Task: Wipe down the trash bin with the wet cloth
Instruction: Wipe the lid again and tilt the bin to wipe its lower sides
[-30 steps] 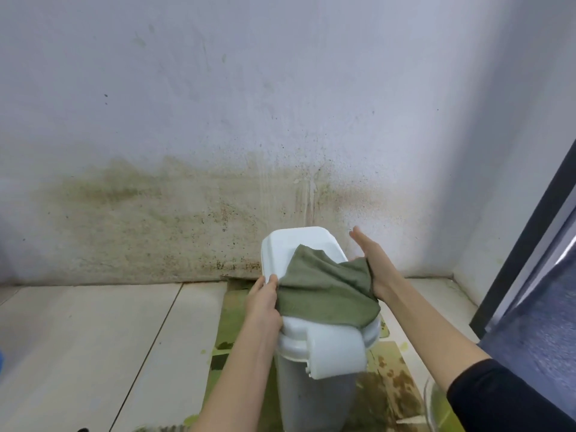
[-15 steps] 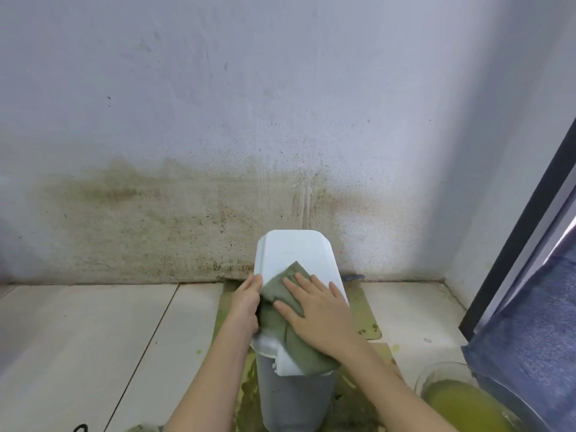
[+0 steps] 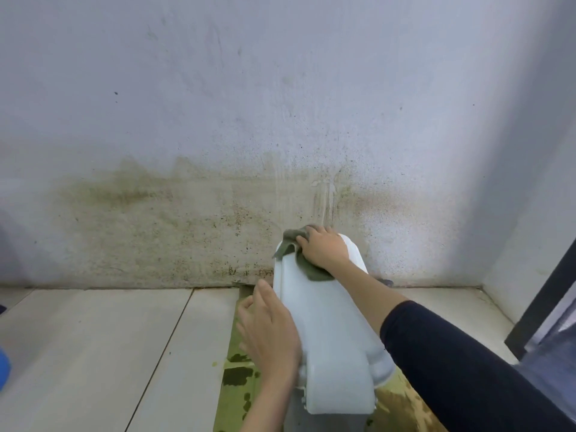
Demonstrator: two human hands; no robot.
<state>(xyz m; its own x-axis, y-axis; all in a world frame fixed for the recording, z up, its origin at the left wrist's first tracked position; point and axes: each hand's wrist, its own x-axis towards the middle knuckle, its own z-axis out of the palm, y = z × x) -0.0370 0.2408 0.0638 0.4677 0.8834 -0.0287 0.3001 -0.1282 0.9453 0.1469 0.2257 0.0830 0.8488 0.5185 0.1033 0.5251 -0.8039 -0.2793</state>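
A white trash bin with a closed lid stands on the floor close to the stained wall. My right hand presses a green wet cloth flat on the far end of the lid, fingers spread over it. The cloth bunches at the lid's back left corner. My left hand lies against the lid's left side, fingers together, steadying the bin. The bin's body is mostly hidden below the lid and my arms.
The wall right behind the bin is mould-stained low down. A green stained mat lies under the bin on pale floor tiles. A dark door frame stands at the right. A blue object peeks in at the left edge.
My right hand has slid the cloth from the lid's middle to its far end. My left hand has moved back along the lid's left side. The view has come closer to the bin.
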